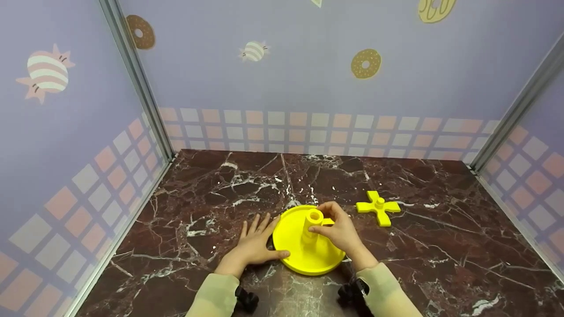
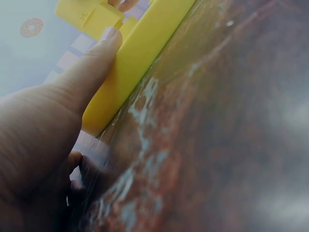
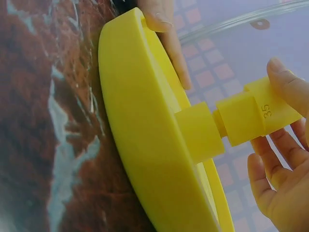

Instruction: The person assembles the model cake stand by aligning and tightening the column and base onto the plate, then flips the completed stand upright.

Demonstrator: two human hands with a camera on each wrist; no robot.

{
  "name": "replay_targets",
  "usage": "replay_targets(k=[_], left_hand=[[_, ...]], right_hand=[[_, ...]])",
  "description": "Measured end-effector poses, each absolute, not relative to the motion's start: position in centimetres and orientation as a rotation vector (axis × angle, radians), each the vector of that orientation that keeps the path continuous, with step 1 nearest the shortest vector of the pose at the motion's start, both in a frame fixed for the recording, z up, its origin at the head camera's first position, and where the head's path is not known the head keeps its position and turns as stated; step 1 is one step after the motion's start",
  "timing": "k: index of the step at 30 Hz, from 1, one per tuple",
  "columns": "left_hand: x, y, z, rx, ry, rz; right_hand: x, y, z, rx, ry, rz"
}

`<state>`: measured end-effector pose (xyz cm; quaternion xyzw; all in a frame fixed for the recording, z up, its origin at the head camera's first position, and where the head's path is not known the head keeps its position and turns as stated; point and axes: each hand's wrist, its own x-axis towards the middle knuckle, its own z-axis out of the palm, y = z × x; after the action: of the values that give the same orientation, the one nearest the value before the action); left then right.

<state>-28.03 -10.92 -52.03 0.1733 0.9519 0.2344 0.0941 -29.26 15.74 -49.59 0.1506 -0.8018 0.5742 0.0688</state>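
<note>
A round, shallow yellow dish with a raised rim lies on the table in the head view. The left hand rests at its left side, fingers spread and fairly straight, thumb touching the rim. Between thumb and fingers, the right hand grips a hollow yellow tube marked 35, upright over the dish's middle. Below the tube, the right wrist view shows a thick yellow post rising from the dish, with a narrower neck between them. Whether tube and neck are joined cannot be told.
A yellow cross-shaped piece with a short central peg lies to the right of the dish. Dark red marbled table extends around them. Patterned panels enclose the back and both sides.
</note>
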Motion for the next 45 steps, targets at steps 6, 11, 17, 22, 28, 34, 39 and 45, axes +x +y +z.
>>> replay_targets(k=[6,11,17,22,28,34,39,45], left_hand=[[-28.0,-10.9,-52.0,0.51,2.819,0.704],[-28.0,-10.9,-51.9,0.506,2.816,0.705],[-28.0,-10.9,-52.0,0.503,2.813,0.72],[-28.0,-11.0,-52.1,0.502,2.812,0.724],[-28.1,-11.0,-52.2,0.507,2.82,0.71],[-28.1,-10.9,-52.1,0.504,2.82,0.715],[-28.1,-10.9,-52.1,0.501,2.819,0.714],[-28.1,-10.9,-52.0,0.499,2.816,0.723]], right_hand=[[-29.5,16.5,-49.7,0.546,-2.489,1.808],[-29.6,17.2,-49.5,0.598,-2.461,2.082],[-29.6,17.3,-49.3,0.612,-2.455,2.125],[-29.6,17.0,-49.3,0.551,-2.482,2.017],[-29.6,16.5,-49.4,0.474,-2.475,1.874],[-29.5,16.1,-49.7,0.421,-2.447,1.788],[-29.5,16.4,-49.7,0.514,-2.467,1.808],[-29.5,17.3,-49.1,0.71,-2.441,2.088]])
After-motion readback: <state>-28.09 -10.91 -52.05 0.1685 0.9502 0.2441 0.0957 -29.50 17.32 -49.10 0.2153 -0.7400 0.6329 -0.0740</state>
